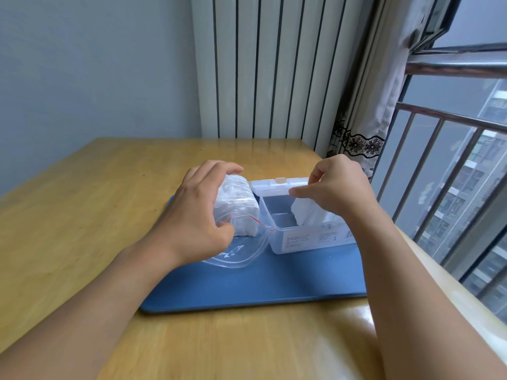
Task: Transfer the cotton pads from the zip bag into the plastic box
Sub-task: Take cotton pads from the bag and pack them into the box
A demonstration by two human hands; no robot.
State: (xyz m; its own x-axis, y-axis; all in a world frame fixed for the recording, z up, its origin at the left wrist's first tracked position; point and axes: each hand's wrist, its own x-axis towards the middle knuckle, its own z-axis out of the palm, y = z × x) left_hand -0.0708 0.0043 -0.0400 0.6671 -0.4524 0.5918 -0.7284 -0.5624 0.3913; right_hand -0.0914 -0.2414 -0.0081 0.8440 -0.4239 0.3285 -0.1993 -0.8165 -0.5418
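Observation:
A clear zip bag (241, 250) with a red seal line lies on the blue mat, its open mouth toward me. Inside it sits a white stack of cotton pads (238, 204). My left hand (197, 212) grips the bag around that stack, fingers over the top and thumb below. To the right stands the clear plastic box (307, 238), its lid swung open behind it. My right hand (340, 187) is above the box's right side, fingers curled on a second bunch of white cotton pads (310, 212) that reaches down into the box.
The blue mat (260, 281) lies on a wooden table (82, 204). A white radiator (263, 67) stands behind the table. A patterned curtain (365, 127) and a barred window (450, 171) are close on the right.

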